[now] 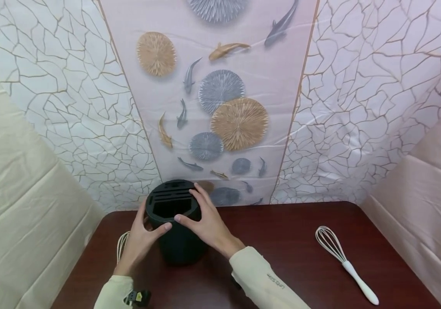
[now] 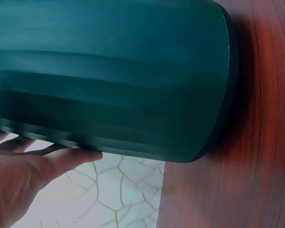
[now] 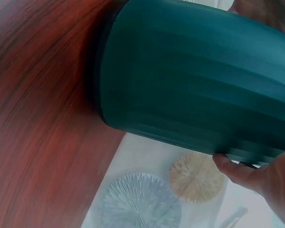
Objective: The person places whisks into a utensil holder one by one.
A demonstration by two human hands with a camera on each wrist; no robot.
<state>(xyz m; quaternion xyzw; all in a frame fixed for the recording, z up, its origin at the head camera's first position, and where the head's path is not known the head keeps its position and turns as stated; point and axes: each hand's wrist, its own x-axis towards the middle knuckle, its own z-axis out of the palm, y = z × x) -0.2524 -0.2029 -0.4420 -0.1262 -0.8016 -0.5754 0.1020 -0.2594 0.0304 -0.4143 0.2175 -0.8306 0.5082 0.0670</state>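
A dark green, rounded knife block (image 1: 181, 245) stands upright near the back of the table, left of the middle in the head view. Its black top (image 1: 174, 192) has several narrow slots and one large opening. My left hand (image 1: 141, 240) grips the block's upper left side, thumb at the front of the rim. On the opposite side my right hand (image 1: 208, 221) holds the upper part, its thumb on the front rim and fingers reaching round the back right. Both wrist views show the block's ribbed side (image 2: 123, 90) close up, with fingertips against it.
A white-handled whisk (image 1: 347, 262) lies on the right of the dark red wooden table (image 1: 278, 257). Behind my left hand, the wire loops of another whisk (image 1: 121, 246) show, the rest hidden. Patterned cloth (image 1: 220, 171) hangs behind the table's back edge.
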